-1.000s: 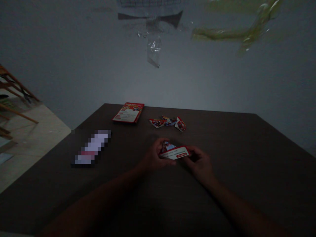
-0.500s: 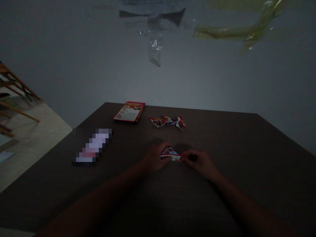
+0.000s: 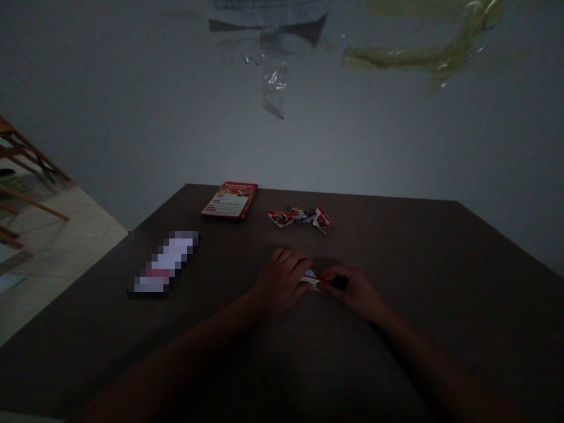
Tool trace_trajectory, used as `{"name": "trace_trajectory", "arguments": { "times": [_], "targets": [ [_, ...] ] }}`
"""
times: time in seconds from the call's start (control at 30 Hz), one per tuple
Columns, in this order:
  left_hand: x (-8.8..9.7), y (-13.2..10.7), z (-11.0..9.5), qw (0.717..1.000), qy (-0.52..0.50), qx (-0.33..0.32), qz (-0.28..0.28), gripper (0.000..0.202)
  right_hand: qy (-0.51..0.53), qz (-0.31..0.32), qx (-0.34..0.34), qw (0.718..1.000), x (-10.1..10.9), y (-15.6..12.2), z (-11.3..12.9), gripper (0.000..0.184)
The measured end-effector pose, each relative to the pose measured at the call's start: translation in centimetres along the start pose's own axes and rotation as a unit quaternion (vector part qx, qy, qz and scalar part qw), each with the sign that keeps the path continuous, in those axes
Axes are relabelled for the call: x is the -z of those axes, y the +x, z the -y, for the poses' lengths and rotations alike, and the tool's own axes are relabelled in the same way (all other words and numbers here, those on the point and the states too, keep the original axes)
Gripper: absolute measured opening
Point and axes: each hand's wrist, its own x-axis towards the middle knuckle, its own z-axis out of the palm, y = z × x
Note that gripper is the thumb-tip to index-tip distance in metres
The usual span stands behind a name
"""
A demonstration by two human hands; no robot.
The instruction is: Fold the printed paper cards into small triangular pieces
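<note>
Left hand [image 3: 282,281] and right hand [image 3: 353,291] pinch illegibly printed paper [image 3: 312,279]

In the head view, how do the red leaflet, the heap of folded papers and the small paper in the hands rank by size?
1. red leaflet
2. folded papers, wider but thinner; close call
3. small paper, mostly covered by the left hand and right hand, so its real size is unsure

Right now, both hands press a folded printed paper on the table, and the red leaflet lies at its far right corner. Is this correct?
No: the head view shows the red leaflet at the far left corner of the table, not the right. The left hand and right hand do press the folded printed paper.
</note>
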Motion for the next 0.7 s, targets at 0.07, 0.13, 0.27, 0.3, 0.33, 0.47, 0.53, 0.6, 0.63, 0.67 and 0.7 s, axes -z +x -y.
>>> {"name": "trace_trajectory", "arguments": {
  "times": [0.07, 0.13, 0.27, 0.3, 0.33, 0.47, 0.53, 0.6, 0.63, 0.67, 0.7],
  "targets": [
    [0.00, -0.06, 0.08, 1.000, 0.002, -0.003, -0.001, 0.037, 0.001, 0.007, 0.002, 1.000, 0.22, -0.03, 0.30, 0.011],
    [-0.01, -0.12, 0.08, 1.000, 0.005, -0.006, 0.000, 0.039, 0.005, 0.015, 0.003, 1.000, 0.44, -0.03, 0.64, 0.011],
    [-0.27, -0.29, 0.02, 1.000, 0.005, -0.012, 0.008, 0.039, 0.014, 0.024, 0.006, 1.000, 0.59, 0.02, 0.83, 0.015],
    [-0.39, -0.33, 0.02, 1.000, 0.004, -0.015, 0.011, 0.038, 0.018, 0.026, 0.007, 0.999, 0.57, 0.03, 0.78, 0.015],
    [-0.54, -0.38, 0.02, 1.000, 0.003, -0.018, 0.015, 0.037, 0.022, 0.030, 0.006, 0.999, 0.53, 0.04, 0.71, 0.014],
    [-0.97, -0.52, 0.06, 0.999, 0.000, -0.028, 0.034, 0.032, 0.019, 0.046, -0.008, 0.999, 0.47, 0.06, 0.55, 0.013],
    [-0.97, -0.55, 0.09, 0.998, -0.008, -0.033, 0.051, 0.030, 0.014, 0.054, -0.004, 0.998, 0.53, 0.03, 0.53, 0.014],
    [-0.85, -0.57, 0.16, 0.997, -0.025, -0.040, 0.068, 0.029, 0.005, 0.058, 0.009, 0.998, 0.64, -0.02, 0.54, 0.016],
    [-0.79, -0.57, 0.20, 0.996, -0.036, -0.045, 0.075, 0.029, -0.002, 0.055, 0.018, 0.998, 0.69, -0.05, 0.55, 0.017],
    [-0.73, -0.58, 0.24, 0.994, -0.047, -0.051, 0.080, 0.028, -0.011, 0.048, 0.026, 0.998, 0.73, -0.07, 0.57, 0.017],
    [-0.70, -0.58, 0.29, 0.993, -0.056, -0.056, 0.084, 0.028, -0.020, 0.039, 0.034, 0.998, 0.76, -0.08, 0.59, 0.017]
  ]
}}
